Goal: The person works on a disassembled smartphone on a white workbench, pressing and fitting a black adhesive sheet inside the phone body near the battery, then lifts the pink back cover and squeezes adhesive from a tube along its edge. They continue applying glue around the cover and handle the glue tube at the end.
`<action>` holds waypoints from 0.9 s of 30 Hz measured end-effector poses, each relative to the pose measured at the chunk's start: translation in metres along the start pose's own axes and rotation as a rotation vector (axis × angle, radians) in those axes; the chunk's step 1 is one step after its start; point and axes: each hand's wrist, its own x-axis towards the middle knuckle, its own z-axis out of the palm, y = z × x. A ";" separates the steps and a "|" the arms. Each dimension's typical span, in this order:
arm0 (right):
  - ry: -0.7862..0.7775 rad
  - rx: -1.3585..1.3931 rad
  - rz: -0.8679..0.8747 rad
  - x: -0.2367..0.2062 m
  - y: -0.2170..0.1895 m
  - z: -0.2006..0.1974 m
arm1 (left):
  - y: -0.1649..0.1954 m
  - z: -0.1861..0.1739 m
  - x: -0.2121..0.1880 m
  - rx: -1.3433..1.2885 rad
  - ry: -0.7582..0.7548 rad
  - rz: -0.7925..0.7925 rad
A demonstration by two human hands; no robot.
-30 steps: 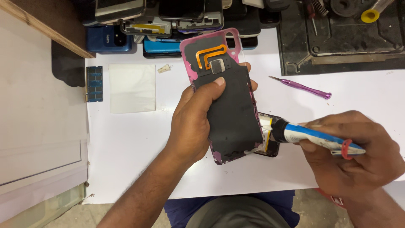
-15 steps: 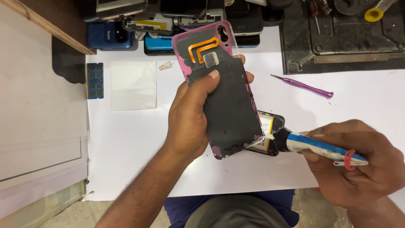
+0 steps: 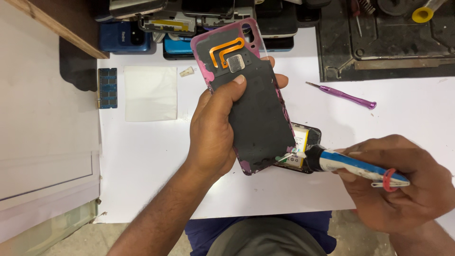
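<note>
2 hands: left hand (image 3: 215, 135) grips back cover (image 3: 256, 114); right hand (image 3: 403, 185) squeezes glue tube (image 3: 353, 163)

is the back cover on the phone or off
Off: the left hand holds the back cover up alone, inner side showing, while the phone lies on the table beneath.

A phone (image 3: 303, 151) lies on the desk (image 3: 151, 161) under the back cover (image 3: 256, 114); a screwdriver (image 3: 341, 95) lies to its right, a row of phones (image 3: 189, 28) behind.

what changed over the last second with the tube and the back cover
The right hand slid the glue tube a little lower along the bottom right edge of the phone back cover, its nozzle staying at the rim. The left hand kept its hold on the cover. The purple tool stayed put.
</note>
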 end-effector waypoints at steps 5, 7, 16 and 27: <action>-0.004 0.037 -0.020 0.000 -0.007 0.004 | -0.001 0.000 -0.001 0.004 -0.004 0.011; -0.025 0.039 -0.037 0.001 -0.010 0.005 | -0.002 0.000 -0.001 0.009 -0.006 0.012; -0.012 0.051 -0.023 0.006 -0.014 0.010 | -0.005 -0.002 0.000 0.002 -0.006 0.015; -0.046 0.070 0.037 0.009 -0.023 0.017 | -0.004 0.000 -0.002 -0.114 0.028 -0.032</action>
